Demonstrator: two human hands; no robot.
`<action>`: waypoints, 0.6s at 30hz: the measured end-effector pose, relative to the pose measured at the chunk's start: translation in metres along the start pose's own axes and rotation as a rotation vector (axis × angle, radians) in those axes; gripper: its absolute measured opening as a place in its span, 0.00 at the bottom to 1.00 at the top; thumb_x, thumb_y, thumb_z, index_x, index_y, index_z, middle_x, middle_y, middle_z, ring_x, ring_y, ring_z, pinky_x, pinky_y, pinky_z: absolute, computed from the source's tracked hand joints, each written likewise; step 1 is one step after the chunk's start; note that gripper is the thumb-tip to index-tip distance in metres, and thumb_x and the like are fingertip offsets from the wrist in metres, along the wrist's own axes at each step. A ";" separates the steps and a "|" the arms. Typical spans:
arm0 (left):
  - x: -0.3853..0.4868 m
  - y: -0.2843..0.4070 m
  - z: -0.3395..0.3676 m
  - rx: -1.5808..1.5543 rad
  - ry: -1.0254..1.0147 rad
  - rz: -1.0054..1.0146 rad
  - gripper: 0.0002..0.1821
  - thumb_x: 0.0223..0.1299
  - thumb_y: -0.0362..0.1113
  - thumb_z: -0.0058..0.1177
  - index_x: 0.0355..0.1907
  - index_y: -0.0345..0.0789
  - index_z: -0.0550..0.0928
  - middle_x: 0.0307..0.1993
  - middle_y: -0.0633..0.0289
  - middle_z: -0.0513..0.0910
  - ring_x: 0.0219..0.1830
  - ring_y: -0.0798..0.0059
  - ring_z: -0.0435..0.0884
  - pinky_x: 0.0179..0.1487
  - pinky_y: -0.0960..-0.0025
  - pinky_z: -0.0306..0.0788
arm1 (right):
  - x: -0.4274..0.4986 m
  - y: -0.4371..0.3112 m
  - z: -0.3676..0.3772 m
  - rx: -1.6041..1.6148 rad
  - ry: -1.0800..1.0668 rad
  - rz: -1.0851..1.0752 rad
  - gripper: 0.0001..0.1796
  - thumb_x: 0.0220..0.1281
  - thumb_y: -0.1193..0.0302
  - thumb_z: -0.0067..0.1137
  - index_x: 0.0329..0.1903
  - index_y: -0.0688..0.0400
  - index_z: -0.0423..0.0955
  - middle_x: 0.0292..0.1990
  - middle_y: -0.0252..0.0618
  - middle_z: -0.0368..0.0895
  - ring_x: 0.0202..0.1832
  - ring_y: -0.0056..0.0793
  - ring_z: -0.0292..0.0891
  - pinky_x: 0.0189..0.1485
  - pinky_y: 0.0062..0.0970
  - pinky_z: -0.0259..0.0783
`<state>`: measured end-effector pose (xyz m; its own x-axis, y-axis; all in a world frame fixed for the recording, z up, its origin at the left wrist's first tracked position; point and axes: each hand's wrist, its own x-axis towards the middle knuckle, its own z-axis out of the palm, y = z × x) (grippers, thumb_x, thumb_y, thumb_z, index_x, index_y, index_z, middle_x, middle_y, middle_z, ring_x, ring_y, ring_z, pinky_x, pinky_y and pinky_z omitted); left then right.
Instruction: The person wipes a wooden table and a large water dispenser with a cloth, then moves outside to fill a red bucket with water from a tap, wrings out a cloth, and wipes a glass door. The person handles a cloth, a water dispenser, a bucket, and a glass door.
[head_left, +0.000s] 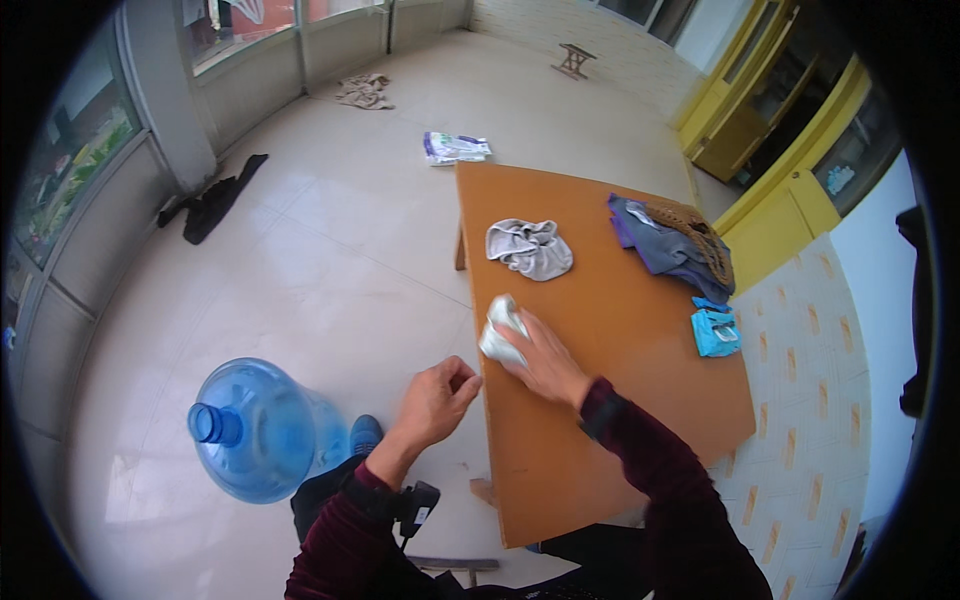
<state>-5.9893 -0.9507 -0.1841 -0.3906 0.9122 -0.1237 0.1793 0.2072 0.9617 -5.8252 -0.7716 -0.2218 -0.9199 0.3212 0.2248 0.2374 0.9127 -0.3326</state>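
Note:
My right hand (549, 363) presses a crumpled white wipe or cloth (501, 334) onto the wooden table (600, 435), close to its left edge. Part of the wipe is hidden under my fingers. Just off that edge, my left hand (435, 401) hovers with its fingers curled in, and nothing shows in it. Beyond my right hand a crumpled grey cloth (529, 249) lies on the tabletop. Toward the right side of the table is a blue pack of wipes (715, 331), beside a heap of grey-purple clothing (667, 244) with a brown knitted piece (694, 229) on it.
A large blue water bottle (259, 431) is on the tiled floor to my left, near my shoe (366, 433). Past the table lie a white-purple package (456, 148) and a beige cloth (365, 91). Black cloth (214, 201) lies by the windowed wall; a small stool (574, 60) stands farther back.

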 end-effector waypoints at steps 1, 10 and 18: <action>-0.001 0.000 0.001 0.037 -0.014 0.008 0.10 0.61 0.37 0.56 0.33 0.30 0.79 0.25 0.52 0.82 0.27 0.62 0.81 0.34 0.64 0.73 | -0.021 -0.015 -0.007 0.003 -0.031 0.008 0.36 0.56 0.67 0.64 0.68 0.49 0.61 0.66 0.55 0.58 0.69 0.57 0.53 0.70 0.47 0.55; -0.006 0.000 0.024 0.041 -0.103 0.048 0.11 0.63 0.36 0.56 0.33 0.29 0.78 0.24 0.56 0.80 0.25 0.69 0.79 0.33 0.69 0.73 | -0.141 -0.039 -0.041 0.038 -0.282 -0.042 0.36 0.55 0.65 0.65 0.67 0.43 0.64 0.65 0.49 0.59 0.69 0.50 0.56 0.69 0.42 0.59; -0.005 0.002 0.017 0.163 -0.050 -0.035 0.12 0.62 0.40 0.56 0.37 0.32 0.80 0.29 0.51 0.84 0.33 0.58 0.84 0.38 0.62 0.75 | -0.052 0.116 -0.034 -0.105 0.103 0.288 0.34 0.58 0.65 0.63 0.67 0.51 0.62 0.63 0.58 0.60 0.62 0.58 0.62 0.65 0.43 0.63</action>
<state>-5.9713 -0.9488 -0.1861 -0.3545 0.9190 -0.1723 0.3124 0.2901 0.9046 -5.7392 -0.6743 -0.2408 -0.7748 0.5895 0.2286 0.5194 0.7996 -0.3015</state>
